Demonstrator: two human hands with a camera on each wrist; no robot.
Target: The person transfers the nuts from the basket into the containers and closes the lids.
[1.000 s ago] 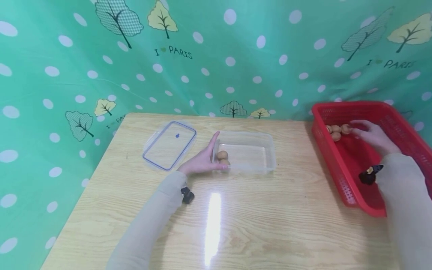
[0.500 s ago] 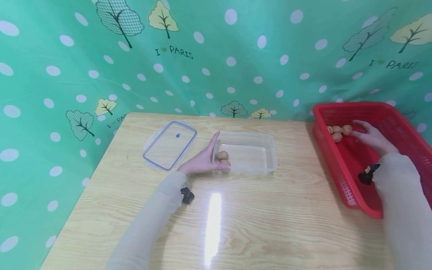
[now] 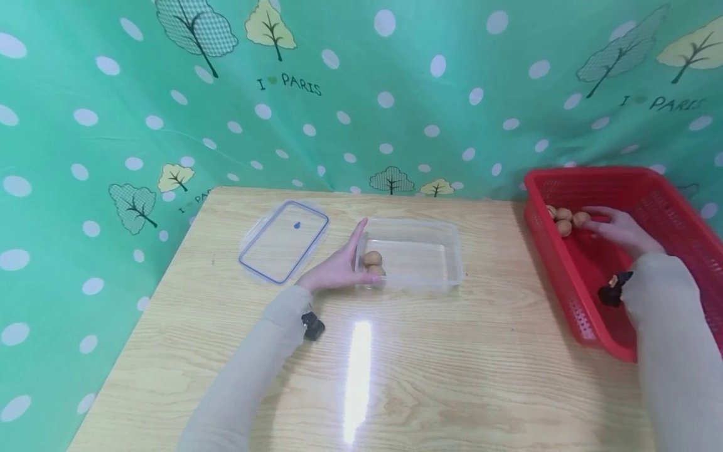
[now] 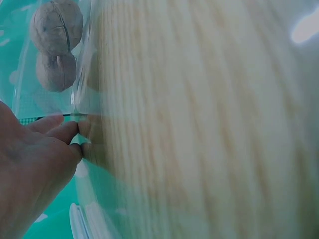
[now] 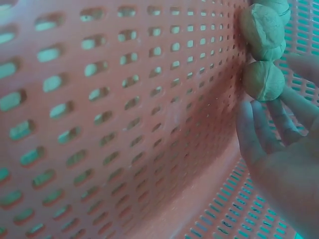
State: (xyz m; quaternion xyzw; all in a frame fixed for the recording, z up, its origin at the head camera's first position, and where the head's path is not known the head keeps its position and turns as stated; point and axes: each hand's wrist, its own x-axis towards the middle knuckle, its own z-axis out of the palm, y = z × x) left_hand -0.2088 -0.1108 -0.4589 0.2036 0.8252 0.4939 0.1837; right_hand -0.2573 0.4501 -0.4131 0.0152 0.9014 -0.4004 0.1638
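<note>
My left hand [image 3: 336, 271] holds the left end of a clear container [image 3: 418, 285], its thumb along the front wall and its fingers spread toward the back corner. Two round brown walnuts lie inside at that end, one [image 3: 372, 258] behind the other; the left wrist view shows both walnuts [image 4: 56, 72] through the plastic. Inside a red basket [image 3: 565, 285], my right hand [image 3: 624, 232] reaches several walnuts by the left wall. Its fingertips touch the nearest walnut [image 5: 263, 80], while its thumb stands apart from that walnut in the right wrist view.
A clear lid with a blue seal [image 3: 284, 242] lies flat left of the container. The wooden table [image 3: 452, 364] meets a green patterned cloth [image 3: 339, 144] at its back and left edges. The basket stands at the table's right side.
In the basket, my right hand's raised fingers have come down onto the rightmost walnut. My left hand and the container have stayed in place.
</note>
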